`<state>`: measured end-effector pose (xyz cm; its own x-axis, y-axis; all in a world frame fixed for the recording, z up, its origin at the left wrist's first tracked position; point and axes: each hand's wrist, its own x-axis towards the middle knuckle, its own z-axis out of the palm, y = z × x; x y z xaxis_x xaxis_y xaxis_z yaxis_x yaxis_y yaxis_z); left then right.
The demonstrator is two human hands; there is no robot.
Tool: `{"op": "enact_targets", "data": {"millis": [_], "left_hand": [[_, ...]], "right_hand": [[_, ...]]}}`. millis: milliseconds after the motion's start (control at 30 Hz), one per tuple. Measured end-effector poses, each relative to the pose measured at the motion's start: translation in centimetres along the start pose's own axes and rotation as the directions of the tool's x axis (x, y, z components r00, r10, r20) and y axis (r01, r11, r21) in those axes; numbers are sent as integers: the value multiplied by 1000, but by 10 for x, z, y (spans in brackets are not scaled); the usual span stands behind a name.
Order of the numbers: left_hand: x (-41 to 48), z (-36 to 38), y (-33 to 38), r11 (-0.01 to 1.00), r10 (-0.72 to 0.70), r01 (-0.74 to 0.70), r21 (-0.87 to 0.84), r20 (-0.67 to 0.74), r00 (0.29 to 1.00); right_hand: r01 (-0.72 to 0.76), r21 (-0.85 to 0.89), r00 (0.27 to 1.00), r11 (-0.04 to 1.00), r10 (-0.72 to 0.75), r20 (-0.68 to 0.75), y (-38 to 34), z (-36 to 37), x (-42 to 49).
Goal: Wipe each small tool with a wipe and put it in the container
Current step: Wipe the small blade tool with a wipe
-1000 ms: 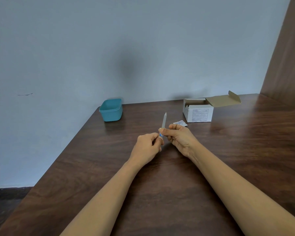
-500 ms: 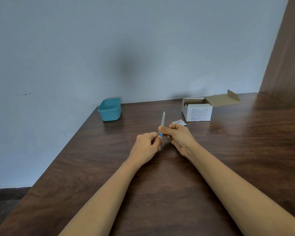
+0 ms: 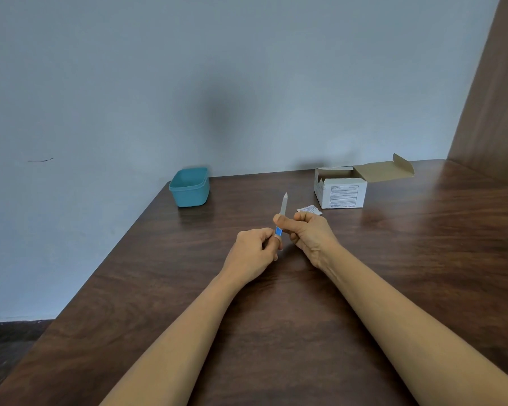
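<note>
Dark wood table point(image 3: 423, 244) against grey-blue wall point(image 3: 247, 83); left hand point(image 3: 254, 253), right hand point(image 3: 308, 235) both pinch small tool point(image 3: 283, 204).

The small tool point(image 3: 283, 204) has its lower end hidden inside the left hand point(image 3: 254, 254) and its middle behind the right hand point(image 3: 308, 235) thumb. Whether the curled right fingers point(image 3: 301, 217) hold anything more cannot be told. The right hand half covers a small packet point(image 3: 310, 208). Print on the box point(image 3: 342, 196) is too small to read.

We note a pale blue-grey wall point(image 3: 188, 83), a dark wood table point(image 3: 276, 332), a brown wooden panel point(image 3: 499, 112) at right, and dark floor point(image 3: 6, 347) lower left.
</note>
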<state>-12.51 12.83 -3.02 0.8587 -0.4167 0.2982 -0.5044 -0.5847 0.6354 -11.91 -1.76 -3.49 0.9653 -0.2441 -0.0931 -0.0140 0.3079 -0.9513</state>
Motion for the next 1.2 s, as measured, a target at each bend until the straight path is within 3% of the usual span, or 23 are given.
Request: {"op": "enact_targets", "data": {"millis": [233,533,800,1067,1200], "left_hand": [[0,1,-2,1000,-23,23,-10,-15,1000],[0,0,-2,999,-32,31,-23,-43,999],[1,0,-3,999,-36,34,-34,-60,998],[1,1,-3,999,-36,34,-30,-52,998],[-1,0,-2,999,-7,6,-42,-30,1000]], "right_hand": [[-18,-39,987,999,25,159,-4,-4,-1],[67,-108,998,992,-67,4,0,1,-3],[146,-206,989,968,-142,36,0,4,-6],[76,-99,994,992,-68,83,-2,0,-5],[107,-138,993,985,-100,56,-2,2,-9]]}}
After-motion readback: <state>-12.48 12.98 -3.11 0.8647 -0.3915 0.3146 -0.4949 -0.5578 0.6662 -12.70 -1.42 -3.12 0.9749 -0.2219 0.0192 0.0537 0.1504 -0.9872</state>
